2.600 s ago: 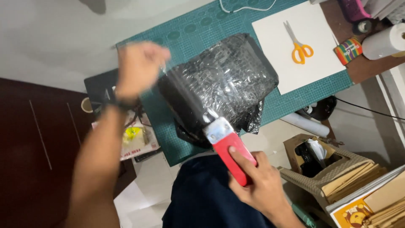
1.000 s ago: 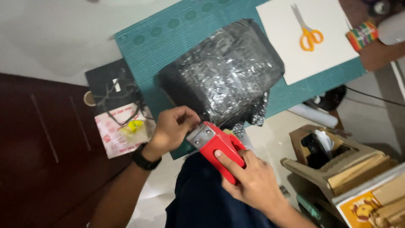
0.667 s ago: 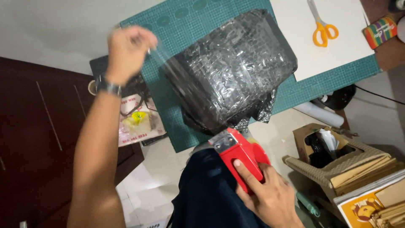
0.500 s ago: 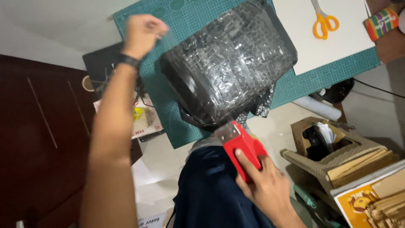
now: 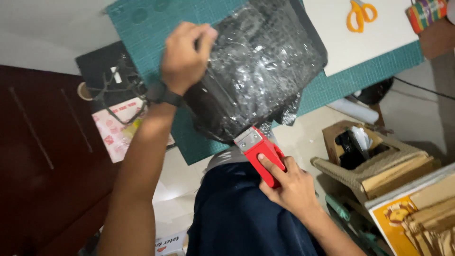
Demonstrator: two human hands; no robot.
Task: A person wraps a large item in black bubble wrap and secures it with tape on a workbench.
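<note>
Head view, looking down. The left hand (image 5: 186,56) is closed in a pinch at the upper left corner of a black bubble-wrapped parcel (image 5: 258,66); its fingertips appear to grip a strip of clear tape, though the film is too transparent to confirm. The right hand (image 5: 289,187) is wrapped around the handle of a red tape dispenser (image 5: 260,152), fingers curled fully about it, the metal blade end touching the parcel's near edge at 6 o'clock.

Risks, as judged from this arrangement: the stretched tape could twist or fold on itself if the 2 hands fall out of line; it could stick to the glossy wrap crookedly, trapping wrinkles; and the serrated blade, resting against the soft wrap, could nick it if pressed hard. The parcel overhangs the mat's near edge, so a strong pull toward 6 o'clock might drag it off.

The parcel is bulky, roughly rectangular with rounded corners, dark inside and shiny outside, its surface pocked with bubbles and bright glints. It lies at the centre of a green cutting mat (image 5: 142,19). At 1 o'clock from it, orange-handled scissors (image 5: 360,13) rest on a white sheet (image 5: 374,42); at 4 o'clock stands an open cardboard box (image 5: 360,151).
</note>
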